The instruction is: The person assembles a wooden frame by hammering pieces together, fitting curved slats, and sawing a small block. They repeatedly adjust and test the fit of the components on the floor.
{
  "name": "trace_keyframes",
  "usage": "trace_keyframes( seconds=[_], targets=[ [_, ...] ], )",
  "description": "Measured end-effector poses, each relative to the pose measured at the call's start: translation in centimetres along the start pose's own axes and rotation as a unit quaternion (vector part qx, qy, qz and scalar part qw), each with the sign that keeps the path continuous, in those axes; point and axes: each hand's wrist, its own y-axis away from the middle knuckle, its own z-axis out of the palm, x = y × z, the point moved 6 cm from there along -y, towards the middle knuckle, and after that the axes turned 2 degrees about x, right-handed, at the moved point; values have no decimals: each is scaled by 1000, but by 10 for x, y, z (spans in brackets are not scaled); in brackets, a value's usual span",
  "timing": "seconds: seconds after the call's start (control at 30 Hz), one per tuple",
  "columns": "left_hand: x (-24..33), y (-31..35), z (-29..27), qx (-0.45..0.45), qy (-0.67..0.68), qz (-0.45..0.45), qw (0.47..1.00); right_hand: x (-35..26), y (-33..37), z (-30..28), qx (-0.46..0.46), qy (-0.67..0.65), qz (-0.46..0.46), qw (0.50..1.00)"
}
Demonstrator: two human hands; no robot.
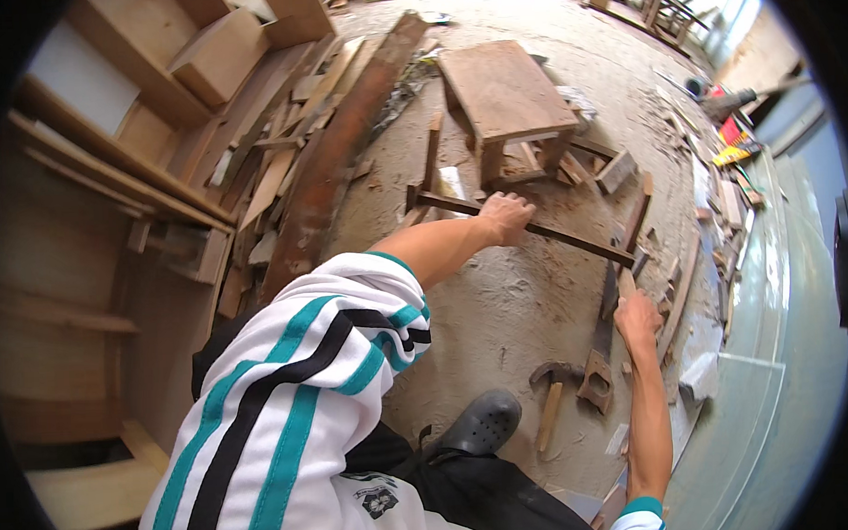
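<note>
My left hand (508, 217) is closed over the middle of a dark wooden bar (577, 242). The bar runs crosswise over the floor, and upright dark pieces rise at its left and right ends, like a frame. Near its right end, my right hand (638, 318) is closed on a pale wooden piece (627, 284); its lower part is hidden in the fist, so I cannot tell its kind. Just left of that hand lies a handsaw (598, 366) with a wooden handle. A hammer (549, 412) with a wooden handle lies closer to my foot.
Beyond the bar stands a small wooden stool (511, 89) among offcuts. A long rusty-brown beam (345, 156) and stacked wood strips lie left, beside wooden cabinet frames (80, 314). Glass sheets (756, 422) line the right. My dark clog (485, 422) rests near the hammer.
</note>
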Motion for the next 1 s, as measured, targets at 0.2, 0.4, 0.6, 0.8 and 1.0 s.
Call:
trace_keyframes(
  seconds=[0.2, 0.4, 0.6, 0.8, 1.0],
  targets=[
    [1, 56, -25, 33, 12, -13, 999, -131, 9, -43, 179, 50, -224, 957],
    [-22, 127, -57, -21, -54, -31, 998, -299, 50, -26, 128, 53, -475, 869],
    [-80, 206, -44, 16, -38, -59, 997, -352, 103, 6, 31, 40, -576, 816],
    [-58, 229, -31, 234, 3, 49, 971, -317, 96, 42, -56, 73, -534, 840],
    [-37, 248, -28, 380, 134, -19, 915, -313, 58, 53, -78, -128, -457, 877]
  ],
)
